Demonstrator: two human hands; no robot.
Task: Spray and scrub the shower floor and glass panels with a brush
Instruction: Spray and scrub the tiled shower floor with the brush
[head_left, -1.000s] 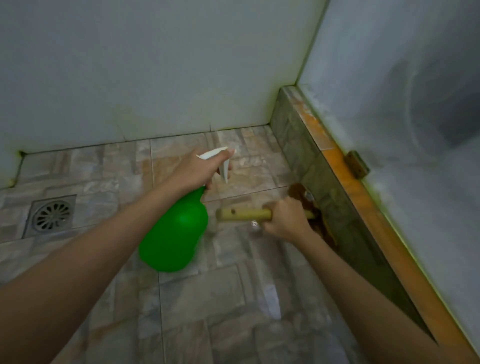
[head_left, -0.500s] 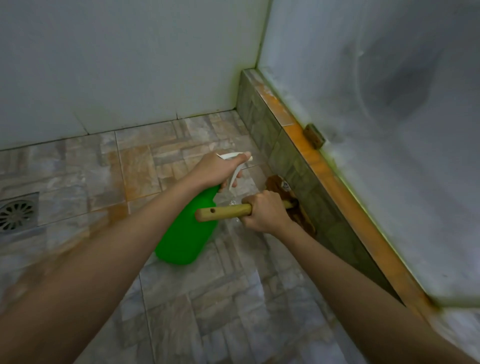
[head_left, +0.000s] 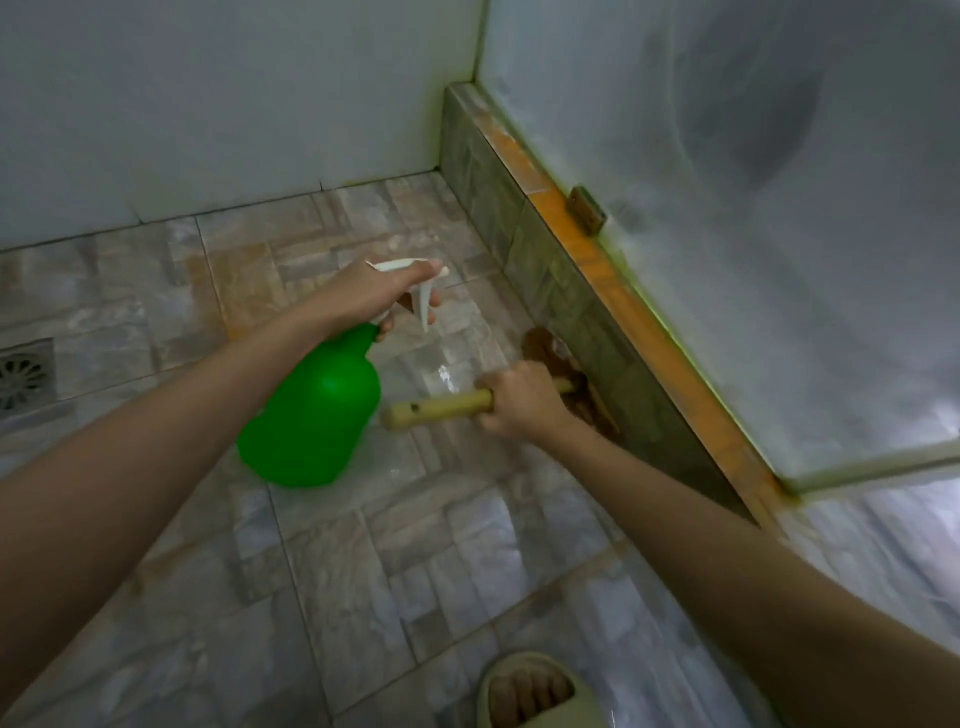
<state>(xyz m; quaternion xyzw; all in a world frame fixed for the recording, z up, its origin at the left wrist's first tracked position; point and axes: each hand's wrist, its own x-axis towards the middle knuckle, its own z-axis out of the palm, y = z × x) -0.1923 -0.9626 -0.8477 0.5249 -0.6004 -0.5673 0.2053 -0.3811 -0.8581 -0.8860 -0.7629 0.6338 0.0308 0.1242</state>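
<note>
Spray bottle is gripped in L hand, nozzle aimed 3 o'clock so curb base is wetted for brush clenched in R hand.

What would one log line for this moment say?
left hand: holds green spray bottle | right hand: grips brush by handle | bristles: at foot of tiled curb | floor: glossy, orange-stained

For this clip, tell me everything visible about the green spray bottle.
The round green plastic spray bottle has a white trigger head and is held tilted over the grey tiled shower floor, base toward the camera. The left hand grips its neck at the trigger. Opaque; contents not visible.
</note>
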